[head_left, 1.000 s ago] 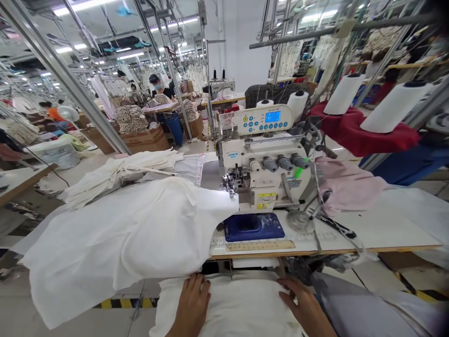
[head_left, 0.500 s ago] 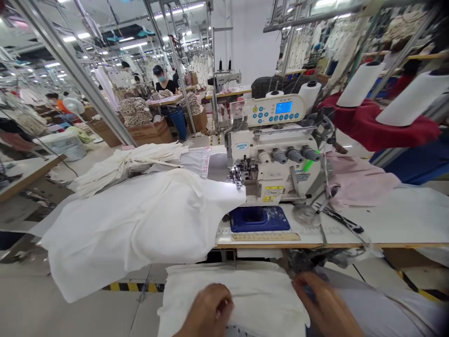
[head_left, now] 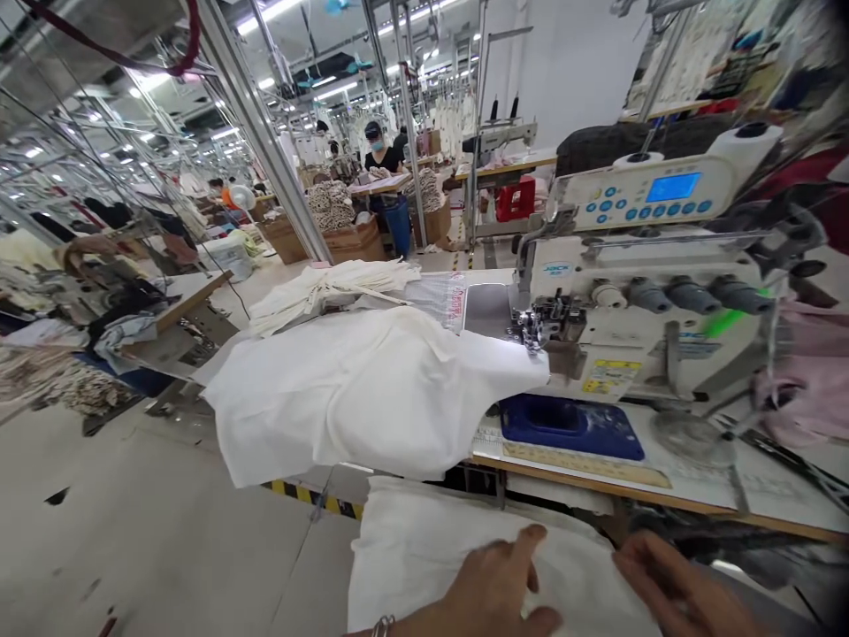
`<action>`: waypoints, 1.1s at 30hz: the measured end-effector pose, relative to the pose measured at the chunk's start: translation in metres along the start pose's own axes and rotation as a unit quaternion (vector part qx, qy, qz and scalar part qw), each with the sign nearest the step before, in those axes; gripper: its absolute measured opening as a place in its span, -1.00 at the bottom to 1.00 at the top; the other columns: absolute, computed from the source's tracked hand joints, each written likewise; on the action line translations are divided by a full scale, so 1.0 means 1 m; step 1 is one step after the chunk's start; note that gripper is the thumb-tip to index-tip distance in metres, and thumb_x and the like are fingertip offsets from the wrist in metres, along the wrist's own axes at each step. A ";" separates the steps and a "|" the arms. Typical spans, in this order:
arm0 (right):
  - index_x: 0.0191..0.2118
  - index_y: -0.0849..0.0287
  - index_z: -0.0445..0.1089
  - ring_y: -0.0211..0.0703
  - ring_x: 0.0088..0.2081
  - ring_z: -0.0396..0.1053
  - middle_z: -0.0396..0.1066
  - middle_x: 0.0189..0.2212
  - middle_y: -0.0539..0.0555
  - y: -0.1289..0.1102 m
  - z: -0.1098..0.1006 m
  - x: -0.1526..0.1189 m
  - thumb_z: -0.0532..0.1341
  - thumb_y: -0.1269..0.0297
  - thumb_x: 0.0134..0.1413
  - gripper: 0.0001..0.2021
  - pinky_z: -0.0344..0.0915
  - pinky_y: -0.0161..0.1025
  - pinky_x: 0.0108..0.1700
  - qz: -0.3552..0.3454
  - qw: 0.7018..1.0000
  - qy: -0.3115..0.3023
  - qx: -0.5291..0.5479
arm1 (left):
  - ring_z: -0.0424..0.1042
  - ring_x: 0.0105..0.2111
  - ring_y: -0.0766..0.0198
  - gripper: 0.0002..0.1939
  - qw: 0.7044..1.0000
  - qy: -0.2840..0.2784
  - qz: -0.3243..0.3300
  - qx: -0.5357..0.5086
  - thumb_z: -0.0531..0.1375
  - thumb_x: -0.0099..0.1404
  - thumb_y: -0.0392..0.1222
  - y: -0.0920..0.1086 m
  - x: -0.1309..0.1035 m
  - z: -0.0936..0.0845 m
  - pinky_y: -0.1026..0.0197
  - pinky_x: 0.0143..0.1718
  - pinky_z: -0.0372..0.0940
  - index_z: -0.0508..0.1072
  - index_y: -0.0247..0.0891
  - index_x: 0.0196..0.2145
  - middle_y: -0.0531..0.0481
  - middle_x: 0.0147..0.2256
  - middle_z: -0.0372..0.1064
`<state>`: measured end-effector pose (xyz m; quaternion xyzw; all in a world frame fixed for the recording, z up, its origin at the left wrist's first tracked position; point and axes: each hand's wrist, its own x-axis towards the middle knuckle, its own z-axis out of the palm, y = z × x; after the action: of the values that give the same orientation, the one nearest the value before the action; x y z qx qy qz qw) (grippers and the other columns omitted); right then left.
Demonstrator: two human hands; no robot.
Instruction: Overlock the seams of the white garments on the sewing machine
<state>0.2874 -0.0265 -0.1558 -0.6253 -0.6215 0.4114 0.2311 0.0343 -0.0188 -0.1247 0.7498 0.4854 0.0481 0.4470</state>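
A stack or fold of white cloth (head_left: 424,540) lies low in front of me, below the table edge. Over its middle is my left hand (head_left: 497,579), with the index finger stretched out and the thumb apart; it grips nothing that I can see. At the cloth's right edge, the bent fingers of my right hand (head_left: 676,579) close on the border, though motion blurs them a little. Beyond, a larger white fabric piece (head_left: 345,398) drapes off the table, its right end reaching under the presser foot area of an overlock sewing machine (head_left: 637,292).
A pile of cream pieces (head_left: 325,292) lies behind the draped fabric. A blue plastic tray (head_left: 616,433) and a ruler strip (head_left: 590,466) lie along the table front. Pink cloth (head_left: 809,372) is at the right. A masked person (head_left: 383,159) sits at a far station.
My view has turned left, so the machine and table appear further right. My left hand's fingers have uncurled and spread over the cloth. The right hand stays at the cloth's right edge.
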 end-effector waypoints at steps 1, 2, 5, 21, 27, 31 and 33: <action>-0.34 0.07 0.32 -0.17 -0.42 0.44 0.46 -0.44 0.04 0.013 -0.003 0.004 0.08 -0.22 0.05 -0.58 0.36 -0.37 -0.38 0.006 0.999 0.042 0.003 | 0.39 -0.12 0.06 -0.34 0.999 0.032 0.001 0.022 0.26 0.16 -0.20 -0.008 0.000 0.000 -0.01 0.00 0.30 0.18 -0.17 0.20 -0.08 -0.10 0.43; -0.34 0.08 0.33 -0.15 -0.41 0.45 0.47 -0.42 0.06 0.024 -0.005 0.008 0.12 -0.23 0.00 -0.57 0.36 -0.34 -0.37 0.012 0.996 0.082 0.012 | 0.34 -0.05 0.04 -0.46 0.997 0.063 0.003 0.045 0.21 0.17 -0.27 -0.017 0.000 0.000 -0.04 0.05 0.25 0.27 -0.21 0.12 -0.12 -0.06 0.39; -0.36 0.12 0.33 -0.10 -0.39 0.42 0.46 -0.43 0.10 0.045 -0.005 0.017 0.16 -0.28 -0.08 -0.51 0.36 -0.28 -0.35 0.025 0.985 0.159 0.065 | 0.24 0.01 -0.04 -0.71 0.992 0.100 0.009 0.076 0.12 0.16 -0.42 -0.036 0.004 -0.001 -0.12 0.09 0.16 0.42 -0.34 -0.13 -0.25 -0.03 0.32; -0.29 0.13 0.28 -0.21 -0.34 0.27 0.32 -0.40 0.00 -0.012 -0.027 -0.010 0.05 -0.10 0.21 -0.63 0.17 -0.33 -0.36 0.004 0.984 0.131 0.117 | 0.35 -0.52 0.25 -0.72 0.995 0.027 0.096 0.024 0.10 0.26 -0.21 0.062 0.080 0.007 0.25 -0.40 0.19 0.46 -0.24 -0.09 0.08 -0.56 0.38; -0.32 0.14 0.32 -0.25 -0.46 0.22 0.27 -0.53 -0.07 -0.010 -0.011 -0.020 0.18 0.02 0.10 -0.73 0.13 -0.35 -0.43 -0.001 0.995 0.073 0.067 | 0.38 -0.43 0.18 -0.83 0.985 0.079 0.116 0.098 0.13 0.28 -0.22 0.066 0.061 -0.006 0.18 -0.32 0.19 0.53 -0.22 -0.33 -0.04 -0.47 0.43; -0.41 0.12 0.42 -0.17 -0.48 0.31 0.36 -0.57 -0.02 -0.008 -0.020 -0.038 0.13 0.04 0.12 -0.72 0.20 -0.30 -0.42 0.001 0.998 0.059 0.032 | 0.34 -0.23 0.06 -0.79 0.965 0.181 0.158 0.102 0.10 0.30 -0.22 0.060 0.040 -0.020 0.06 -0.16 0.23 0.49 -0.27 -0.43 -0.16 -0.30 0.38; -0.34 0.06 0.46 -0.09 -0.34 0.43 0.48 -0.39 0.05 -0.014 -0.028 -0.047 0.12 0.02 0.13 -0.73 0.32 -0.27 -0.30 -0.027 0.994 0.105 0.018 | 0.34 -0.23 0.12 -0.77 0.956 0.232 0.175 0.031 0.08 0.32 -0.15 0.052 0.026 -0.029 0.13 -0.20 0.28 0.45 -0.27 -0.41 -0.15 -0.26 0.36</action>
<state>0.3064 -0.0645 -0.1181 -0.6443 -0.6027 0.3479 0.3172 0.0693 0.0122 -0.0795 0.8050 0.4378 0.2833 0.2830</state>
